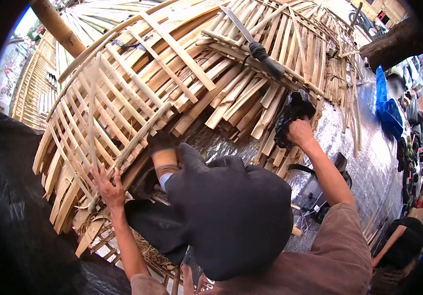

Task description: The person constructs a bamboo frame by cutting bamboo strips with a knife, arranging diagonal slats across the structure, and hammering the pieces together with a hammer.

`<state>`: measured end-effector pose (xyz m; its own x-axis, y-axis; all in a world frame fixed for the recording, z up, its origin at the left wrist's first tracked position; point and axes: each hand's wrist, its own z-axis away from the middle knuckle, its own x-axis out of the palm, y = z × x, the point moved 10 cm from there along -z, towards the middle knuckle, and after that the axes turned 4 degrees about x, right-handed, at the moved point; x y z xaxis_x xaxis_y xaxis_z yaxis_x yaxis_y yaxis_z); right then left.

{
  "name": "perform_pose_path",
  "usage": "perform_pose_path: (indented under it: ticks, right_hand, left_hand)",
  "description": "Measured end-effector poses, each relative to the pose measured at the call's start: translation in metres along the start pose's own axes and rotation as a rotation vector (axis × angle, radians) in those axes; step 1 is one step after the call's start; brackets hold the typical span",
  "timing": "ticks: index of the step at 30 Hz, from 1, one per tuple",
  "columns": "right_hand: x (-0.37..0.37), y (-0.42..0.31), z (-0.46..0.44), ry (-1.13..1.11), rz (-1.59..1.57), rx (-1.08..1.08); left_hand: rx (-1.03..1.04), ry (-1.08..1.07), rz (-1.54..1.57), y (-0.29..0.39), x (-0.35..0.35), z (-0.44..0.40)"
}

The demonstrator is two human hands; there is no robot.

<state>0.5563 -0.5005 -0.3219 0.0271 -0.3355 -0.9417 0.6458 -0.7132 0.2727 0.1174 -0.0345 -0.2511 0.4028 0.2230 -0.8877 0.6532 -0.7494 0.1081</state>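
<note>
On the left, my left hand (108, 189) has its fingers spread against the lower edge of a bamboo lattice panel (115, 101), with no object enclosed in it. My right hand (300, 132) is closed at a crumpled black plastic bag (286, 118), beside the ends of stacked split bamboo (243, 105). Its fingertips are partly hidden by the bag. Above the bag, a long knife (258, 50) with a dark wrapped handle rests on the bamboo. Black cloth (236, 211) covers the middle of the view between my arms.
Silvery sheeting (368, 172) spreads out on the right, with a black strapped item (339, 169) near my right forearm. A dark log (393, 44) juts in at upper right near a blue tarp (388, 105). Another person's arm (391, 243) shows at lower right.
</note>
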Motion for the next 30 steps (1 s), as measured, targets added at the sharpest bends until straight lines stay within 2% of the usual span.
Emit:
perform_pose_path:
  ticks: [2,9,12,15,17,20,21,23,24,27,30]
  right_hand:
    - [0.006,0.004,0.002,0.051,-0.114,0.037]
    - [0.004,0.007,0.006,0.144,-0.077,0.031]
    - [0.003,0.011,0.001,0.124,-0.100,0.084]
    - [-0.001,0.014,0.001,-0.002,-0.154,0.147]
    - [-0.019,0.005,0.006,0.050,-0.213,0.098]
    - [-0.010,0.002,0.005,0.124,-0.337,0.142]
    - [-0.002,0.000,0.002,0.123,-0.339,0.139]
    - [0.034,0.005,-0.004,-0.025,-0.213,0.186]
    - [0.016,0.000,0.001,0.183,-0.230,0.184]
    - [0.014,0.000,0.002,0.085,-0.237,0.209]
    - [-0.005,0.001,0.006,0.105,-0.218,0.264]
  left_hand:
    - [0.000,-0.001,0.023,0.001,-0.001,0.001]
    - [0.007,0.019,0.064,-0.005,-0.002,0.008]
    - [-0.015,0.020,0.059,-0.009,-0.002,0.012]
    - [-0.008,0.021,0.046,-0.010,-0.002,0.016]
    - [-0.013,0.021,0.033,-0.010,-0.001,0.015]
    - [-0.010,0.038,0.069,-0.006,-0.003,0.015]
    - [-0.011,0.037,0.065,-0.005,-0.004,0.015]
    - [-0.018,0.022,0.037,-0.001,-0.006,0.012]
    - [-0.019,0.022,0.035,0.000,-0.007,0.011]
    - [-0.012,0.049,0.047,0.000,-0.011,0.010]
    - [0.002,0.089,0.096,0.000,-0.015,0.007]
